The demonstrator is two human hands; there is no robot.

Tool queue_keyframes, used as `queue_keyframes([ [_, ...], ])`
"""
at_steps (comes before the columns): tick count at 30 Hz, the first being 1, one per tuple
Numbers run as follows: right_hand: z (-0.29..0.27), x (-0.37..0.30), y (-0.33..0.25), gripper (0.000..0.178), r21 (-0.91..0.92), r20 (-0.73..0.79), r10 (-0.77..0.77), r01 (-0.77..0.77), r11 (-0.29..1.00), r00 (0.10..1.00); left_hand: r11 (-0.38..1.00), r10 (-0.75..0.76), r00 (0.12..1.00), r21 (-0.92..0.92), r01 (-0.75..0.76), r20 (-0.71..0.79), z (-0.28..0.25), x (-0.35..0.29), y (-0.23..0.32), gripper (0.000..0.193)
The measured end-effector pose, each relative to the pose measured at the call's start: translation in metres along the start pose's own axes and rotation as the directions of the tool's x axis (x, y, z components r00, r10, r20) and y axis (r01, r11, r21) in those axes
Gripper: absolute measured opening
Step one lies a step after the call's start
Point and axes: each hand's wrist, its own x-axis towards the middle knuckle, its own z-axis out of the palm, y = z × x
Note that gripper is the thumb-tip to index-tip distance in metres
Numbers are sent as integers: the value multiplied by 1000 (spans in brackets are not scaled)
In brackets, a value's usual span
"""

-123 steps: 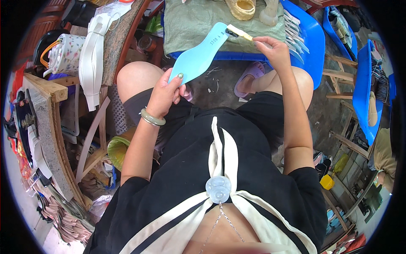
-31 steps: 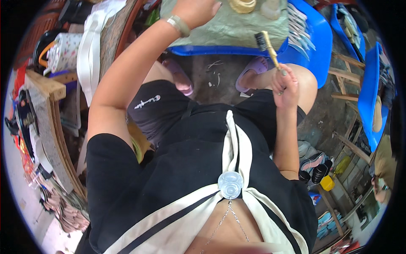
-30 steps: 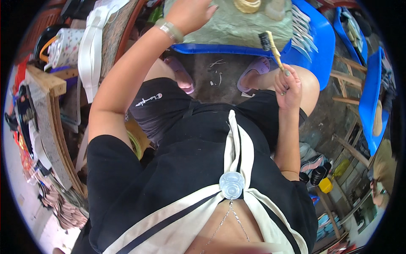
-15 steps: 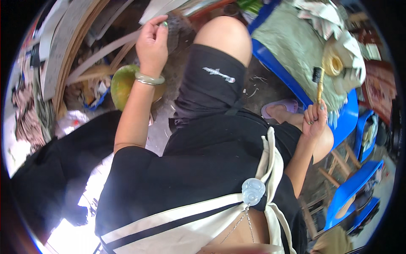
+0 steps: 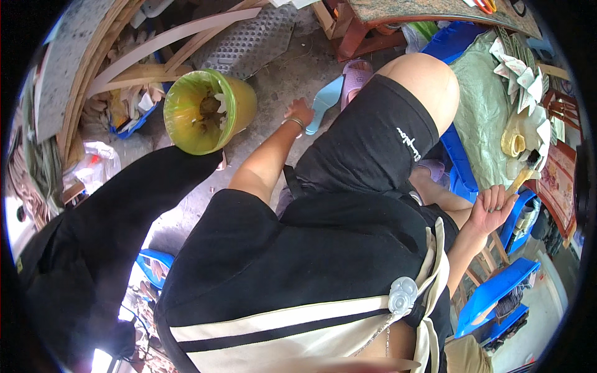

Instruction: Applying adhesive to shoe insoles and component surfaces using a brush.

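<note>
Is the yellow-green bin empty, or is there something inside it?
Not empty: through the open top of the bin, pale scraps show inside.

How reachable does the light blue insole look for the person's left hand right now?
Probably yes: the left hand is beside the light blue insole, touching or nearly so, and nothing visible blocks it; the lilac slipper lies beyond.

We cannot tell whether the blurred left hand (image 5: 299, 111) touches the light-blue insole (image 5: 327, 99) or make out the bristles of the right hand's (image 5: 490, 210) brush (image 5: 521, 180), and the far surface (image 5: 429, 11) is cut off.
</note>
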Motion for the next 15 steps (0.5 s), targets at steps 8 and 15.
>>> queue_keyframes([
  [8,17,-23,-3,33,-168,-240,-135,96,981,961,987,-140,964,-40,153,227,84,60,-30,118],
  [15,24,-39,1,50,-215,-294,-168,106,971,941,992,-57,985,-99,74,166,142,115,-54,83],
])
